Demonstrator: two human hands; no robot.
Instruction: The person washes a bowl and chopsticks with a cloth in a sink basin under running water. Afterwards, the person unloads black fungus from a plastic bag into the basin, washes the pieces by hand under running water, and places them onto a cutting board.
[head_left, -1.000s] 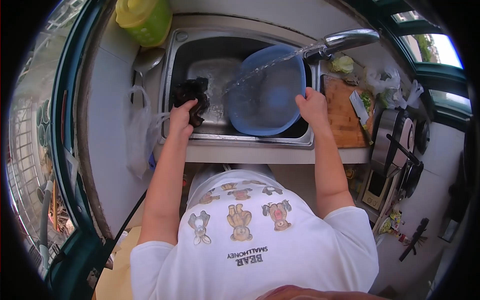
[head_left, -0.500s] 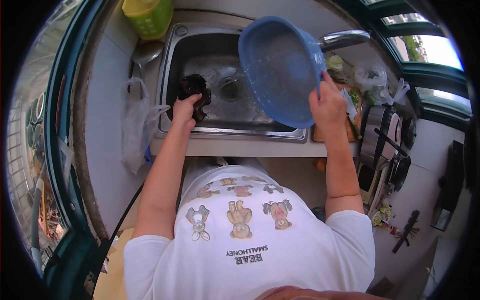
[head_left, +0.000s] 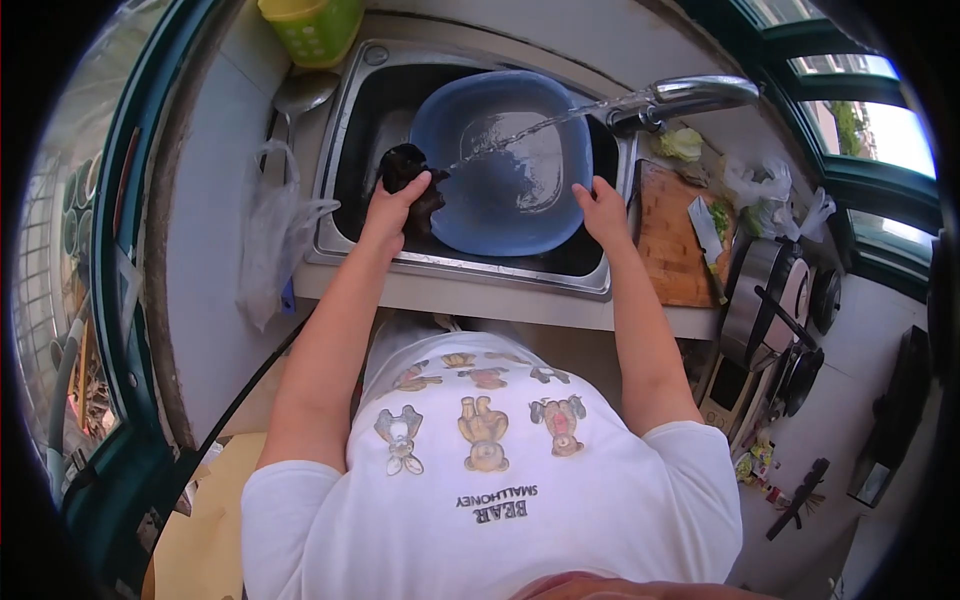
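Dark ruffled clump (head_left: pixel 405 172) is gripped in the left hand (head_left: pixel 392 212), with the thumb laid across it, over the nine o'clock edge of a blue basin (head_left: pixel 500 242), the basin being taken as the dial and twelve as the top of the view. The right hand (head_left: pixel 604 214) is held well apart from the left, and the basin's rim is pinched by it at four o'clock, the fingers being partly hidden. Water (head_left: pixel 550 117) is sent from a metal faucet (head_left: pixel 705 92), between two and three o'clock, into the basin just beside the clump. The basin is held within a steel sink (head_left: pixel 500 278); whether its base is touched by the sink floor cannot be told. Farther out at four o'clock, a knife (head_left: pixel 704 226) and chopped greens (head_left: pixel 718 213) are borne by a wooden cutting board (head_left: pixel 663 215), and a silver appliance (head_left: pixel 765 300) is seen beyond. Near three, a pale green vegetable (head_left: pixel 681 144) is placed. Between eight and nine, a clear plastic bag (head_left: pixel 268 240) is seen; between nine and ten, a metal ladle (head_left: pixel 305 93); at ten, a green container (head_left: pixel 318 35).
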